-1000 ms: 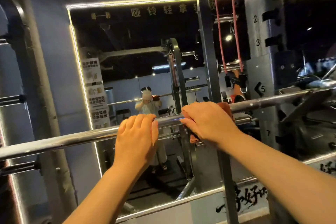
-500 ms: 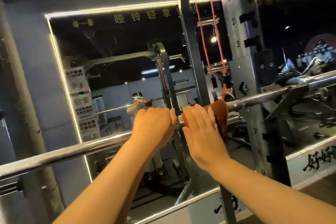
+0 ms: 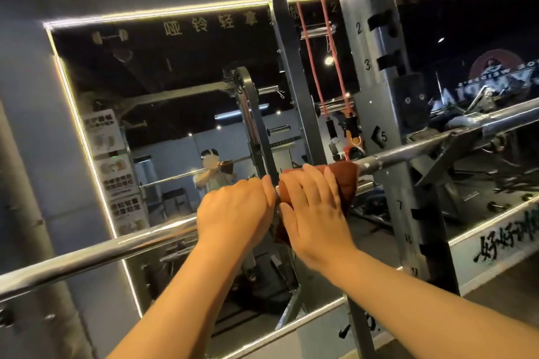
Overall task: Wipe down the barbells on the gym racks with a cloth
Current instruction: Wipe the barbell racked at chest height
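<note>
I get one wide-angle view from the head, looking forward and a little down, close up on the barbell (image 3: 122, 249), facing the wall mirror (image 3: 180, 73) behind the rack (image 3: 376, 90)

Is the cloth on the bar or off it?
On it: the cloth drapes over the bar, gripped there by the right hand, with one end hanging below.
</note>
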{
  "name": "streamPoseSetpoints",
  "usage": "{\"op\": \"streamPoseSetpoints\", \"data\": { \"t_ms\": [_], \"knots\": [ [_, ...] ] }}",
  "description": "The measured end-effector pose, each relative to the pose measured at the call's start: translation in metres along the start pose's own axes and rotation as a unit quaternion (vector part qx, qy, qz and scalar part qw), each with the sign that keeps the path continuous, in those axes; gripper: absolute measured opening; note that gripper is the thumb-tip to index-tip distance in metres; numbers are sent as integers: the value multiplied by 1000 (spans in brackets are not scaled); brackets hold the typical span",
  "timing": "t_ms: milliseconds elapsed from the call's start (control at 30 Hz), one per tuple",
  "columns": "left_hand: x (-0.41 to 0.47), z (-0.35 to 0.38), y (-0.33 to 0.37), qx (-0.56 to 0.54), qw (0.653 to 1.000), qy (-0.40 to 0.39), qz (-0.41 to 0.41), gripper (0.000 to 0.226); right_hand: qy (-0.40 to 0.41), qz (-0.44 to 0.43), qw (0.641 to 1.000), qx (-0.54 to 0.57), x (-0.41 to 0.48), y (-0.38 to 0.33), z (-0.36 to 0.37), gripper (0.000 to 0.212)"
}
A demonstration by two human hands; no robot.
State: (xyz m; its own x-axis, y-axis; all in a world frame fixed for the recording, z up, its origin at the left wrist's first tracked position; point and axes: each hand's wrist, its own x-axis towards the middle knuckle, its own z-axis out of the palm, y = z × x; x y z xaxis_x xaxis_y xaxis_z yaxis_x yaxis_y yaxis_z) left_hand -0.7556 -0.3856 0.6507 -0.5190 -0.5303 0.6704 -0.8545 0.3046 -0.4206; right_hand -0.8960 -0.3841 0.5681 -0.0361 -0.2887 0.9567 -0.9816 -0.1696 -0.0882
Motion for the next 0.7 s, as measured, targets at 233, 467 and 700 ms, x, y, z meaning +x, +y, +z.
{"op": "streamPoseSetpoints", "data": {
  "t_ms": [233,467,700],
  "knots": [
    [1,-2,0,-8,1000,0,-8,32,-189,-122,970,-86,63,15,-48,30],
    [2,2,-1,-13,1000,-7,-2,23,-51,-36,996,-61,37,10,-23,37],
    [1,1,-1,19,1000,-2,23,21,-70,-71,995,-32,26,44,-27,38]
  ]
}}
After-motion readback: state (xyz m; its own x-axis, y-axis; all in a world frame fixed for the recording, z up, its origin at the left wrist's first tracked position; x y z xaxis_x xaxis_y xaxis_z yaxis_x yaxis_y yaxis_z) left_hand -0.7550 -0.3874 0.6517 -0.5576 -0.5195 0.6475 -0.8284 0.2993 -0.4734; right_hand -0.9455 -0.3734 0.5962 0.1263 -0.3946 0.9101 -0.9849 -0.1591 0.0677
